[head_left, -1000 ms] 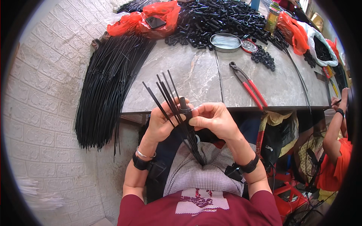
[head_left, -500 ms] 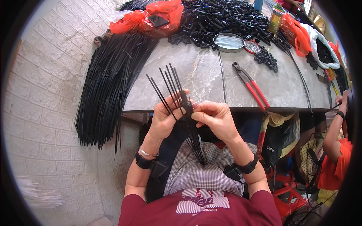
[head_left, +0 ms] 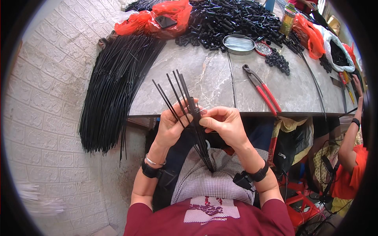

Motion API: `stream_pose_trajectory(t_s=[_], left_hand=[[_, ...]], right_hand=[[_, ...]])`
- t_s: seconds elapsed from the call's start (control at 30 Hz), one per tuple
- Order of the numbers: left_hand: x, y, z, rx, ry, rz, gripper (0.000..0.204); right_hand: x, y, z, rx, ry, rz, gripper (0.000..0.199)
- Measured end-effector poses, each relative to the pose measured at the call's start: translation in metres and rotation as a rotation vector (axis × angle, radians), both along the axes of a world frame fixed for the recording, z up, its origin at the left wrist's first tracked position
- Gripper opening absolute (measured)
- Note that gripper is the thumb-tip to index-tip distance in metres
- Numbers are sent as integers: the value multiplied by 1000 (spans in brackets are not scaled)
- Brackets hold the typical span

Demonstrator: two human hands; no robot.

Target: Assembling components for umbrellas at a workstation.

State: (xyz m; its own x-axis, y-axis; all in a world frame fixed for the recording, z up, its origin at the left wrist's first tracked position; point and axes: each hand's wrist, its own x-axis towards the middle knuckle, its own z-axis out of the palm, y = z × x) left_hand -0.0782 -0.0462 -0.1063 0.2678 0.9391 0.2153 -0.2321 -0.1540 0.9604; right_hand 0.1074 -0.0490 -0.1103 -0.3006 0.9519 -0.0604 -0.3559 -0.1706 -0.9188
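Observation:
My left hand is closed round a bundle of thin black rods, fanned apart at the top. Their lower ends come together against the checked cloth over my lap. A dark collar-like piece shows among the rods between my hands, too small to make out fully. Close on its right, my right hand pinches a thin pale wire between thumb and forefinger. The wire's ends stick out beside the rods; the rest is hidden by my fingers.
On the grey table lie a thick sheaf of black rods, a pile of short black tubes, a round dish of thin wires, small black rings and red-handled pliers. A co-worker's arm is at the right.
The tops of a few rods in my left hand have shifted slightly. My right hand stays nearly in place. The co-worker's hand at the right has risen.

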Motion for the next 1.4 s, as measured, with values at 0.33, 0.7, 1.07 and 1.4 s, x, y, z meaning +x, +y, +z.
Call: stream_pose_trajectory(t_s=[0.33,0.7,1.07,1.4], left_hand=[[-7,-2,-5,48,34,-133,37],[27,6,-21,-109,-344,-115,46],[44,4,19,21,-405,-223,77],[39,5,17,152,-318,-145,53]], right_hand=[[0,3,-13,-42,86,118,22],[-23,-29,-81,-87,222,331,68],[-44,-38,-44,200,-129,-155,62],[-52,-34,-36,292,-154,-187,72]])
